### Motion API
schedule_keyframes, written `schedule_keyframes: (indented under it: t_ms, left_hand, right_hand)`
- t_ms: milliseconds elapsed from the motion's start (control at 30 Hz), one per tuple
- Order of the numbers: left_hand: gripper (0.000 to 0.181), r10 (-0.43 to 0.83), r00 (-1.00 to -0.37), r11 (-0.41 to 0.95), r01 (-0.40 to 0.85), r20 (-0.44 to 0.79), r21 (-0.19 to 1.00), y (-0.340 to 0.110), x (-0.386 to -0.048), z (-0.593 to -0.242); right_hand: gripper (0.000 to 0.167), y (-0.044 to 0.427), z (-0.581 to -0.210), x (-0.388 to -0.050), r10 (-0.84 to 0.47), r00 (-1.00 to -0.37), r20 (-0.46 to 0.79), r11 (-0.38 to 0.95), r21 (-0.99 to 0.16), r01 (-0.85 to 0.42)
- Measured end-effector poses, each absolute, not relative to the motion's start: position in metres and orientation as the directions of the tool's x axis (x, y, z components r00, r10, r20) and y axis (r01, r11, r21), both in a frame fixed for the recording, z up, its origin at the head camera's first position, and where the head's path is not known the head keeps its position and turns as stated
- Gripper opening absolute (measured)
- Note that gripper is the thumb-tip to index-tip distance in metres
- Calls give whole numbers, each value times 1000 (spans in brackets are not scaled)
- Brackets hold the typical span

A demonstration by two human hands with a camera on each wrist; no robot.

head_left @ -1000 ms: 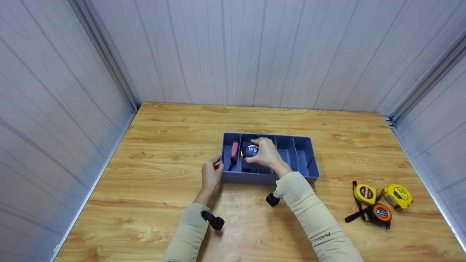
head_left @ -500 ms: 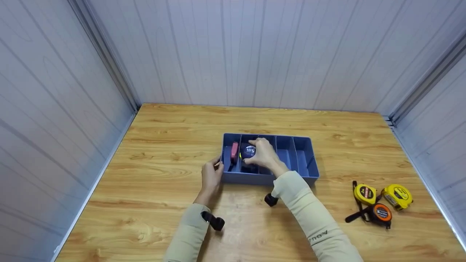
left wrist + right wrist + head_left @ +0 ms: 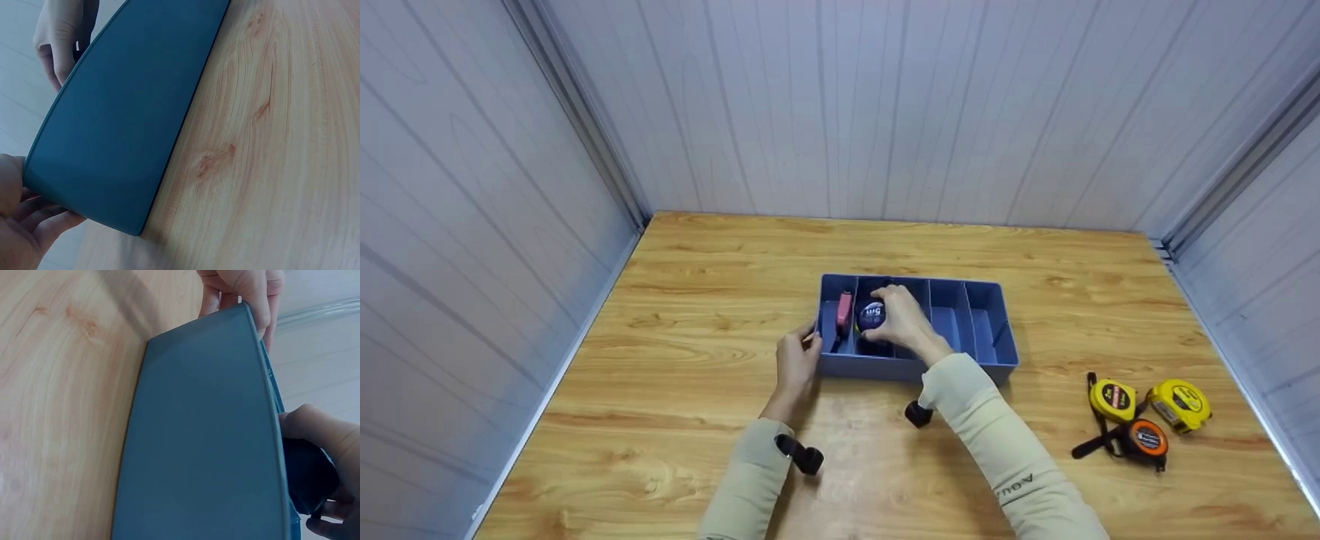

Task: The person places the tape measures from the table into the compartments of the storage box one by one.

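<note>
A blue divided tray (image 3: 877, 367) stands on the table. My left hand (image 3: 796, 364) grips its near left corner; in the right wrist view the thumb lies at the rim and the fingers reach along the end wall. With thumb and fingers, my right hand (image 3: 906, 322) holds a dark tape measure (image 3: 871, 316) marked 5m, partly inside the second compartment from the left. The right wrist view shows the tape measure (image 3: 308, 475) as a dark body behind the tray's front wall. A red tape measure (image 3: 844, 311) stands on edge in the leftmost compartment.
To the right on the table lie a small yellow tape measure (image 3: 1112, 400), a larger yellow tape measure (image 3: 1180, 406) and an orange and black tape measure (image 3: 1144, 441), close together with dark straps. Pale panel walls (image 3: 855, 112) border the table (image 3: 697, 315).
My right hand has shifted slightly left with the dark tape measure, which now sits lower in the second compartment. My left hand keeps its place on the tray.
</note>
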State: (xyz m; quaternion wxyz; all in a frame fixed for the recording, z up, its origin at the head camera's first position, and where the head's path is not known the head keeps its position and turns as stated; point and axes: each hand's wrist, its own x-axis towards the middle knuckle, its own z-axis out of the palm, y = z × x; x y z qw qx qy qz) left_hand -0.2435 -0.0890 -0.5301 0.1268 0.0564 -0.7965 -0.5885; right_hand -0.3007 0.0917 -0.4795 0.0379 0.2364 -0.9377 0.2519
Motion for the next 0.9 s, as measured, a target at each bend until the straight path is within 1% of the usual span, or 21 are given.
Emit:
schedule_keyframes:
  t_ms: [267, 467, 733, 800, 900]
  left_hand:
    - [33, -232, -961, 327, 72, 154, 942, -90, -244, -531]
    - [32, -238, -949, 385, 105, 209, 917, -90, -243, -532]
    - [31, -242, -946, 357, 119, 215, 926, -89, -242, -534]
    - [32, -241, -948, 347, 114, 206, 931, -89, -242, -534]
    - [32, -238, -951, 343, 111, 200, 933, -90, -243, -534]
  right_hand:
    - [65, 90, -487, -300, -447, -867, 221, 752, -432, -498]
    - [65, 89, -492, -298, -480, -853, 204, 758, -393, -521]
    - [63, 90, -503, -295, -522, -821, 231, 755, -322, -571]
    - [61, 89, -503, -294, -523, -819, 234, 753, -322, -573]
    - [57, 90, -502, -294, -511, -821, 253, 743, -351, -570]
